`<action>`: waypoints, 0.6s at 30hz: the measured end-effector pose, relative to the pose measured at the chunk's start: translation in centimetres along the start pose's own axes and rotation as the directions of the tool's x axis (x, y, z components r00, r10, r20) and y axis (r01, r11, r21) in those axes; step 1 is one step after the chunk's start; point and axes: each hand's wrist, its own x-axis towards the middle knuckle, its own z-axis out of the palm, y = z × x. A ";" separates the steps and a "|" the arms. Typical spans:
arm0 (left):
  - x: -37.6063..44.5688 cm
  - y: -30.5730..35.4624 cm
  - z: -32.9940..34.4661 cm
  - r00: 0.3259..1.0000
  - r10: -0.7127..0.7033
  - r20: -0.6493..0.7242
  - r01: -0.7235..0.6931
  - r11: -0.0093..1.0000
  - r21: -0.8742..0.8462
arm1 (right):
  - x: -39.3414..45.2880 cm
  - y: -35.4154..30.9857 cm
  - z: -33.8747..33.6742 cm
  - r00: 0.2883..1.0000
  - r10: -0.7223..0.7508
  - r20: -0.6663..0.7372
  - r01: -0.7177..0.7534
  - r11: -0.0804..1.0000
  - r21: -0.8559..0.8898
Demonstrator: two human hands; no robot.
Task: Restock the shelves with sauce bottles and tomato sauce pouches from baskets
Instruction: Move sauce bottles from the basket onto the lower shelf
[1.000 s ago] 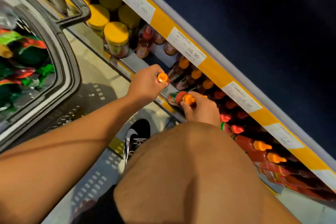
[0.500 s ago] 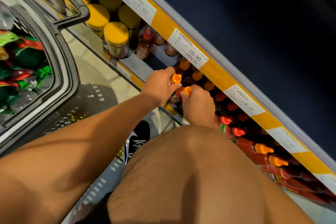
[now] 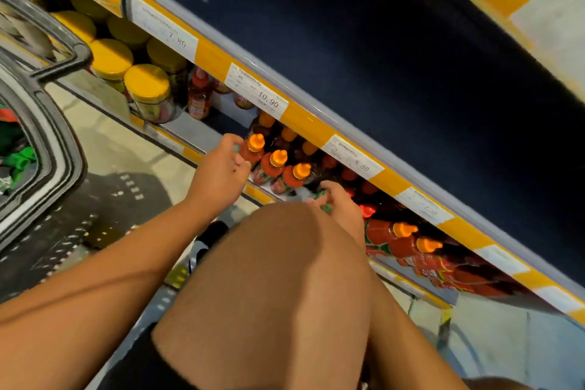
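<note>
Three red sauce bottles with orange caps stand in a row at the front edge of the low shelf. My left hand hovers just left of the leftmost bottle, fingers loosely curled, gripping nothing. My right hand sits right of the row, partly hidden behind my knee, its fingers relaxed near a green-collared bottle. More red bottles fill the shelf further right. Green and red pouches lie in the grey basket at far left.
Jars with yellow lids and small red bottles stand left on the same shelf. A yellow price rail of the shelf above overhangs the bottles. My bent knee and a black shoe are below.
Both hands carried orange-capped bottles onto the shelf, set them in the front row and let go. The left hand drew back left, the right hand drew back right.
</note>
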 end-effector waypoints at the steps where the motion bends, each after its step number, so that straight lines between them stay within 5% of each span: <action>1: -0.8 -0.1 -0.2 1.000 0.009 -0.009 -0.009 1.000 -0.025 | -0.8 0.5 -0.9 0.999 0.013 0.045 -0.013 1.000 0.009; 6: -4.6 0.1 -1.9 1.000 0.027 -0.004 -0.027 0.995 -0.093 | -4.8 1.9 -4.8 0.977 0.054 0.205 -0.018 0.984 -0.177; 12: -7.7 5.7 -4.4 0.996 0.088 -0.002 -0.087 0.978 -0.190 | -10.3 2.4 -11.5 1.000 -0.016 0.011 0.017 0.994 -0.109; 18: -11.2 15.4 -5.0 0.922 0.384 0.046 -0.373 0.915 -0.156 | -19.2 5.2 -18.0 0.972 -0.074 -0.221 0.099 0.990 0.100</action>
